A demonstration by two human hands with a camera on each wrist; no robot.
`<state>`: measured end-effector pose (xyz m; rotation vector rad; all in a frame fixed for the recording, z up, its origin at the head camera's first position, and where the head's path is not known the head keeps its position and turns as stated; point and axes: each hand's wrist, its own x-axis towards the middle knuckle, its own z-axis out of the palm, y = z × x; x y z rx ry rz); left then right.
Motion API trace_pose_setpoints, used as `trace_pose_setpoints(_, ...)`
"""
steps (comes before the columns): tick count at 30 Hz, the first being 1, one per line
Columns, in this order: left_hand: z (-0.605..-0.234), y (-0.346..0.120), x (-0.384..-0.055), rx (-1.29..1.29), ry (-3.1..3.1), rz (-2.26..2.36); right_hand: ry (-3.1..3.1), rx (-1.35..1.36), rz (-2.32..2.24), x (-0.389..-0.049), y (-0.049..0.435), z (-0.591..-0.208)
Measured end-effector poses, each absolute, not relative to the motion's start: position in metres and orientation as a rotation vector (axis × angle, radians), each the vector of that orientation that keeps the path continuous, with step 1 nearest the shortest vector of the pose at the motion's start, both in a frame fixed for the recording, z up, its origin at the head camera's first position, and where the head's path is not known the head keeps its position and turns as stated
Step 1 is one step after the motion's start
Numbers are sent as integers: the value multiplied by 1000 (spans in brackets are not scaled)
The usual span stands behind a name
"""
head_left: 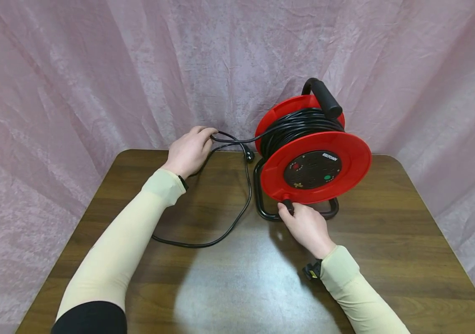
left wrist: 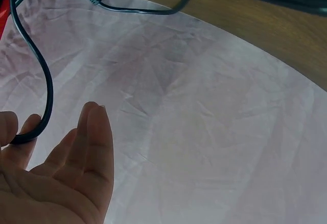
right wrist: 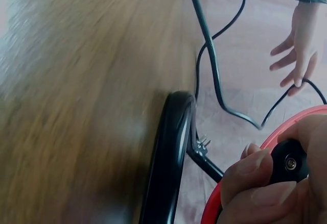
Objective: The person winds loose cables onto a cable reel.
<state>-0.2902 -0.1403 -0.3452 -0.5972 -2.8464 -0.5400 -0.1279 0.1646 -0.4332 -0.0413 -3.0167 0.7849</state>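
Observation:
A red cable reel (head_left: 356,160) with black cable (head_left: 293,125) wound between its flanges stands right of centre on the table. At the bottom of the front flange, my right hand (head_left: 307,228) grips the black crank knob (head_left: 288,206); the knob's round end (right wrist: 290,164) shows between curled fingers in the right wrist view. To the left, my left hand (head_left: 189,150) pinches the loose cable (left wrist: 49,83) between thumb and index finger, the other fingers stretched out. From there the cable drops into a wide loop on the table. Its black plug (head_left: 248,154) hangs near the reel's left side.
The reel's black tubular stand (head_left: 259,197) rests on the wooden table (head_left: 391,241) towards its back edge. A black padded carrying handle (head_left: 326,99) tops the reel. Close behind hangs a pink curtain (head_left: 204,69).

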Motion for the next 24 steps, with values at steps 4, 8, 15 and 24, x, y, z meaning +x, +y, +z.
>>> trace_pose_setpoints(4,-344,-136,-291,-601,-2851,-559,-3010,-30,812,-129,161,-432)
trace_pose_setpoints(8,-346,-132,-292,-591,-2866,-581,-3008,-29,837,-129,159,-430)
trace_pose_setpoints(15,-344,-124,-298,-576,-2900,-683,-2992,-34,886,-130,157,-430)
trace_pose_setpoints(24,-342,-108,-307,-552,-2836,-1063,-2980,-43,1048,-130,149,-426)
